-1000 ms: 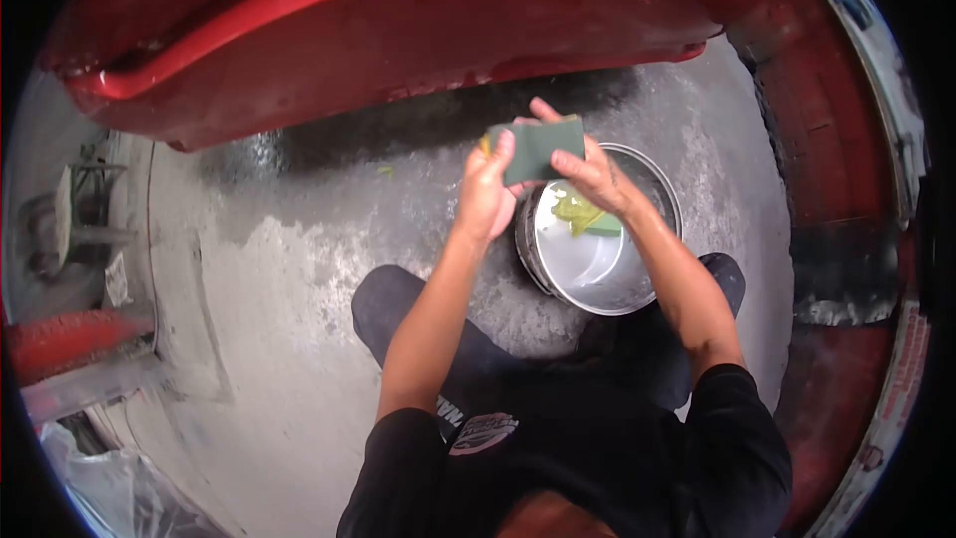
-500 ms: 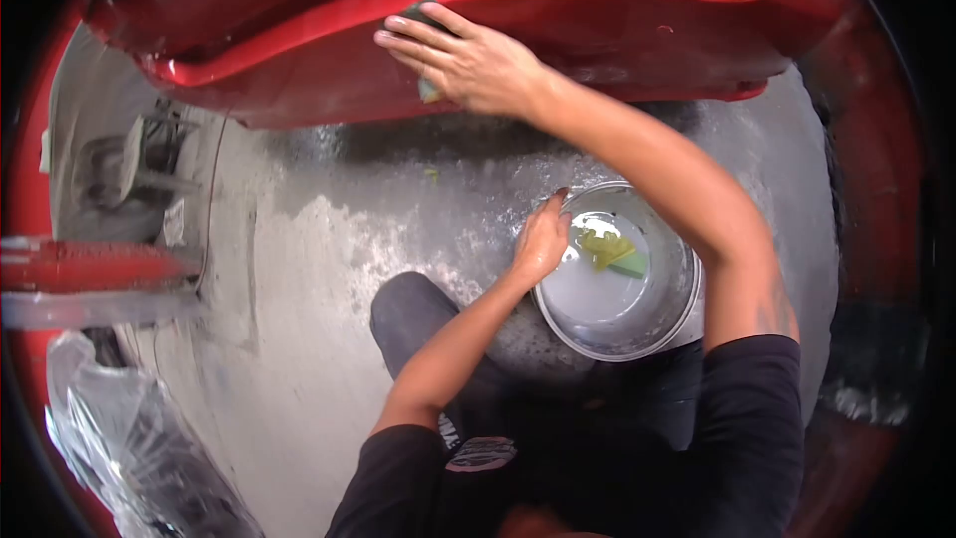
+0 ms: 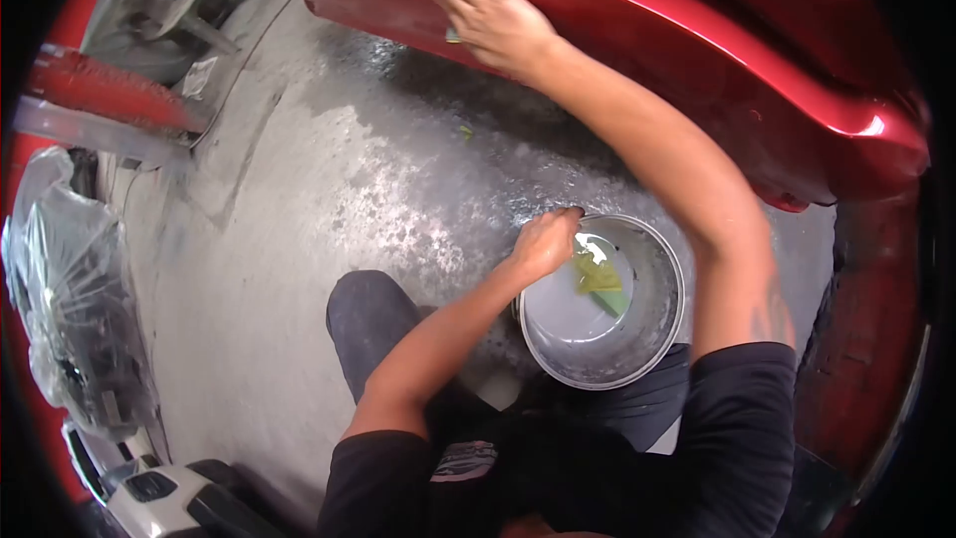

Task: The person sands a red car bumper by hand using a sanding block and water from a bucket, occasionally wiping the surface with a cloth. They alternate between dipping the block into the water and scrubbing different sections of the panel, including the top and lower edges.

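Observation:
My right hand (image 3: 495,25) lies against the red car panel (image 3: 657,60), its fingers stretched over a small dark-and-green pad (image 3: 453,37). Most of that pad is hidden under the palm and fingers. With fingers closed over its rim, my left hand (image 3: 548,242) holds a metal bucket (image 3: 657,339). Cloudy water (image 3: 558,314) stands in the bucket. A crumpled yellow-green piece (image 3: 596,274) and a green block (image 3: 610,301) lie in the water.
The concrete floor (image 3: 259,269) has wet patches below the panel. At left are a small stool (image 3: 189,10), a red beam (image 3: 119,90) and a plastic-wrapped object (image 3: 75,289). A light-coloured machine (image 3: 159,503) stands at the lower left.
The whole view has turned, so the panel now slopes down to the right. My right hand stays on the panel with the pad, and my left hand stays on the bucket's rim.

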Demonstrator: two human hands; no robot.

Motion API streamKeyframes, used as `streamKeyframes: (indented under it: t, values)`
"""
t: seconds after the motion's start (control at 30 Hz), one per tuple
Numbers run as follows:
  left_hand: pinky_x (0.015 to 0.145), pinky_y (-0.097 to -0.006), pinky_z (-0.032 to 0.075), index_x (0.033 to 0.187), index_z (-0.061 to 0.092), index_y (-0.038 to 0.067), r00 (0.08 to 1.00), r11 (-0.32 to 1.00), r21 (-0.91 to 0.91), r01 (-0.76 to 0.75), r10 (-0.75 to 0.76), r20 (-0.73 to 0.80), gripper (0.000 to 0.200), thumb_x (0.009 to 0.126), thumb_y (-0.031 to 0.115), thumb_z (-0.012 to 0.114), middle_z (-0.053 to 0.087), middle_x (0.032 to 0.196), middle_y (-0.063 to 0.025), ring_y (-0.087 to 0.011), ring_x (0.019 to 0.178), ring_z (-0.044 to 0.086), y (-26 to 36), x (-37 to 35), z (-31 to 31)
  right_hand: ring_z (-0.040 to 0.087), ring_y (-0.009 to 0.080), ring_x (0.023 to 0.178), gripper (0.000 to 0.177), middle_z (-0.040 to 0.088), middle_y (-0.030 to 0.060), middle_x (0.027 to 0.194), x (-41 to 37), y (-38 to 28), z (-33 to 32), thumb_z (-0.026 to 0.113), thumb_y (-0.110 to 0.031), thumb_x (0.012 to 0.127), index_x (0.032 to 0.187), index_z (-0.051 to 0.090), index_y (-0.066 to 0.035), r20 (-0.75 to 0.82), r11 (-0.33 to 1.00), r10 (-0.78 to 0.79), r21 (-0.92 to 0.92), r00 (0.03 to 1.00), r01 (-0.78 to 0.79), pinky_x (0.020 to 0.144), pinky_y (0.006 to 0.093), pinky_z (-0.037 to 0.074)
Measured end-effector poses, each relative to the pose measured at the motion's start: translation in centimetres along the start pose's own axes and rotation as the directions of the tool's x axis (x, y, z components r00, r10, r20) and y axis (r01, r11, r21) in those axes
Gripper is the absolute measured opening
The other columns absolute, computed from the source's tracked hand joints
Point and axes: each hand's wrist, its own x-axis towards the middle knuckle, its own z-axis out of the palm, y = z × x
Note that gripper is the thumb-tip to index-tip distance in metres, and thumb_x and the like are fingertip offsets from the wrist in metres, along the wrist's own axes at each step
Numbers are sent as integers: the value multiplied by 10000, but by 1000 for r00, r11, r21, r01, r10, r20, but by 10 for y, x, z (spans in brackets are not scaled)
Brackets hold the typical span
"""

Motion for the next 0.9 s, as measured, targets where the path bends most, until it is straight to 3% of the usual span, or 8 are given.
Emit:
streamKeyframes:
  t: [0.27, 0.4, 0.47, 0.53, 0.6, 0.73, 0.87, 0.9]
  values:
    - [842, -565, 571, 1232, 669, 77, 1000, 1000, 5, 10, -10, -1, 219, 1042, 158, 594, 763, 1111, -216, -452, 1001, 731, 0, 6, 2, 332, 243, 1617, 715, 325, 39, 1772, -274, 75, -13, 585, -276, 935, 1616, 500, -80, 58, 989, 133, -68, 989, -129, 1335, 478, 225]
    - [862, -567, 570, 1230, 680, 65, 1000, 999, -26, -19, 19, 5, 235, 1032, 129, 572, 752, 1107, -228, -455, 1024, 725, -9, -3, 6, 271, 253, 1642, 648, 295, 95, 1779, -138, 48, -22, 526, -366, 1067, 1627, 465, -44, 36, 997, 50, 63, 998, -52, 1344, 474, 193]
    - [869, -565, 566, 1232, 686, 56, 1000, 1000, -12, -28, 27, -12, 248, 1014, 106, 577, 752, 1107, -227, -450, 1029, 725, -6, -8, 4, 198, 274, 1661, 706, 205, 117, 1803, -45, 20, -9, 503, -298, 1038, 1665, 360, -7, 74, 985, -98, -137, 992, 108, 1357, 470, 176]
    - [872, -564, 564, 1250, 685, 53, 999, 999, -30, -27, 28, 43, 273, 999, 84, 583, 754, 1111, -224, -446, 1038, 724, -6, -8, 3, 325, 344, 1605, 637, 402, 192, 1705, -16, 7, -19, 488, -463, 1097, 1599, 503, -70, -3, 955, -166, -252, 986, 159, 1323, 523, 271]
    - [870, -562, 567, 1230, 689, 55, 995, 992, -91, -84, 80, -53, 262, 986, 76, 594, 751, 1095, -222, -440, 1031, 725, -15, -5, 12, 181, 239, 1668, 712, 163, 88, 1819, -76, 26, -6, 551, -379, 1023, 1653, 425, -73, 164, 958, -179, -194, 970, 209, 1356, 460, 159]
    - [861, -553, 565, 1166, 699, 56, 996, 992, -104, -68, 62, -60, 221, 975, 53, 589, 734, 1077, -231, -449, 1012, 719, -16, -4, 14, 254, 211, 1651, 840, 243, 33, 1802, -308, 71, 25, 632, -390, 939, 1677, 378, -79, 248, 984, -160, -36, 955, 174, 1352, 475, 197]
    - [867, -554, 563, 1155, 701, 51, 997, 986, -155, -62, 55, -51, 218, 973, 48, 582, 731, 1091, -234, -454, 1030, 714, -17, -9, 10, 192, 233, 1668, 762, 211, 76, 1808, -115, 30, -5, 547, -336, 1016, 1682, 333, -32, 301, 961, -274, 58, 914, 269, 1351, 482, 190]
    - [874, -556, 563, 1168, 702, 52, 998, 982, -181, -50, 43, -43, 231, 971, 47, 582, 731, 1095, -230, -453, 1037, 713, -18, -13, 13, 203, 235, 1664, 752, 217, 78, 1806, -59, 7, 4, 537, -328, 1018, 1677, 339, -25, 224, 923, -285, -198, 932, 330, 1351, 473, 195]
